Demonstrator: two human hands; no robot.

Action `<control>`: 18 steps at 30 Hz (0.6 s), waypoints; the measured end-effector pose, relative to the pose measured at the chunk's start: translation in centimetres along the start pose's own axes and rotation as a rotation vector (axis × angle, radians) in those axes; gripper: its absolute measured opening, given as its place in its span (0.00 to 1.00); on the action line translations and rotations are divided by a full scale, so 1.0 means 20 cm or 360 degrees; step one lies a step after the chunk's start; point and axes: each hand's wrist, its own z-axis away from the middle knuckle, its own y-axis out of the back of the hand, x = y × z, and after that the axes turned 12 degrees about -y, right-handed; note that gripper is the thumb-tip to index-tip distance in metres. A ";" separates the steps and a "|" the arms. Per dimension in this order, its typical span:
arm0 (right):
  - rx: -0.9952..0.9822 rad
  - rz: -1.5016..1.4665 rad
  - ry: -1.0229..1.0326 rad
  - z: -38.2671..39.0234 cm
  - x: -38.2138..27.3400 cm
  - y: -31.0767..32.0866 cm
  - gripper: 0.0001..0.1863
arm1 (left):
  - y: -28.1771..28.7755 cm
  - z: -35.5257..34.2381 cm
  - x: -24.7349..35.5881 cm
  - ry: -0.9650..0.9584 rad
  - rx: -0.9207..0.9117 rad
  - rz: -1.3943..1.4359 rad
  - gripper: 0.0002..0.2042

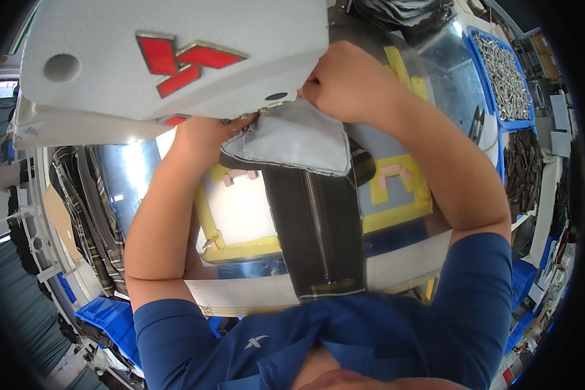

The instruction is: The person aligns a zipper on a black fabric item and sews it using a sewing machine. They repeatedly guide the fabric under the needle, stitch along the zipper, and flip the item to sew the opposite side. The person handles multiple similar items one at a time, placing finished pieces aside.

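Note:
A dark fabric piece with a long metal zipper (318, 227) hangs from the work surface toward my chest. Its pale grey lining (299, 140) is folded out on top, close under the white sewing machine head (240, 39). My right hand (344, 81) is closed, fingers curled in at the upper right edge of the lining. My left hand (205, 138) reaches beneath the machine head at the lining's left edge; one finger shows beside the fabric, and the other fingers are hidden by the machine. The needle area is mostly hidden too.
Yellow tape (250, 249) and small pink blocks (240, 177) mark the machine bed on both sides. A blue tray of metal hardware (500, 75) stands at the far right, with dark pieces below it. Plaid fabric (88, 208) hangs on the left above a blue crate (114, 322).

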 end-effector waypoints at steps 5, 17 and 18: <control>0.0025 0.0003 0.0030 0.00 0.02 -0.02 0.16 | 0.02 0.01 0.07 0.0215 -0.0114 0.0093 0.19; 0.0015 -0.0042 -0.0049 0.02 0.01 0.00 0.15 | 0.04 0.01 0.11 0.0835 -0.0142 0.0838 0.18; 0.0011 -0.0031 -0.0057 0.02 0.01 0.00 0.15 | 0.04 0.02 0.10 0.0824 -0.0165 0.0871 0.19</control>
